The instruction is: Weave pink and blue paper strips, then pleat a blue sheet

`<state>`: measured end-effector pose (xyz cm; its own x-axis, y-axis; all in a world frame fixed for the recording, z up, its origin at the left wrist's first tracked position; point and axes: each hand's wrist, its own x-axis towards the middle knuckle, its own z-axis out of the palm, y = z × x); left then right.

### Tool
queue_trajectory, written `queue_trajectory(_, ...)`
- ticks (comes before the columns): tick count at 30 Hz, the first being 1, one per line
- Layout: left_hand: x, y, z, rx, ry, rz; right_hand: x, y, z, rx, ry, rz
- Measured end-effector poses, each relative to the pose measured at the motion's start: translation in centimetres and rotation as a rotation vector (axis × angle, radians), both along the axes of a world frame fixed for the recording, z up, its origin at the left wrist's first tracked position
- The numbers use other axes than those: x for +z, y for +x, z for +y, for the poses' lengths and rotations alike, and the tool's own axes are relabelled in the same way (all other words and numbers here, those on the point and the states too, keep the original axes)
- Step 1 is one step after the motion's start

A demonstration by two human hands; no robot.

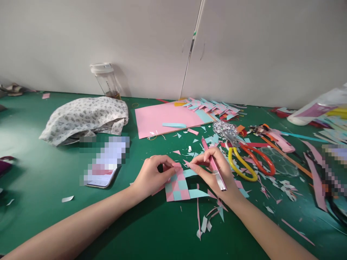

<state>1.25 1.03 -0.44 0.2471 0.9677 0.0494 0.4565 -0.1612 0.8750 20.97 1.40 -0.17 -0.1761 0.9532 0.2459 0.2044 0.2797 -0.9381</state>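
My left hand (155, 175) pinches the upper edge of a small woven paper piece (176, 190), a pink and light-blue checkerboard. Light-blue strip ends (199, 193) stick out from its right side. My right hand (218, 171) is closed, with a slim pink pen-shaped tool (211, 159) lying across it between the fingers; its exact kind is unclear. The right thumb and forefinger meet close to a tiny pink paper tip (187, 164) beside the woven piece. I cannot tell whether they grip it.
Scissors (244, 159) with yellow and red handles and a pink glue gun (279, 139) lie right, among paper scraps. Behind are pink sheets (165, 115) and woven strips (214, 108). On the left are a phone (107, 162), a patterned cloth (86, 117) and a bottle (107, 81).
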Motion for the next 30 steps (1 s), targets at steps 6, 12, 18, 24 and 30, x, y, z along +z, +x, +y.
queue_trajectory(6, 0.0, 0.1, 0.0, 0.022, 0.096, 0.084, 0.0, 0.5, 0.5, -0.191, 0.025, 0.057)
queue_trajectory(12, 0.0, 0.2, -0.1, -0.013, 0.197, 0.145, 0.1, -0.1, -0.5, 0.074, -0.057, -0.189)
queue_trajectory(18, -0.2, 0.2, -0.1, -0.033, 0.207, 0.154, 0.0, -0.7, -0.9, 0.084, -0.036, -0.263)
queue_trajectory(24, -0.6, 0.3, 0.1, -0.044, 0.230, 0.196, 0.1, -1.1, -1.0, 0.081, -0.012, -0.226)
queue_trajectory(30, -0.6, 0.1, 0.1, -0.069, 0.269, 0.152, 0.0, -1.3, -1.0, 0.079, -0.150, -0.066)
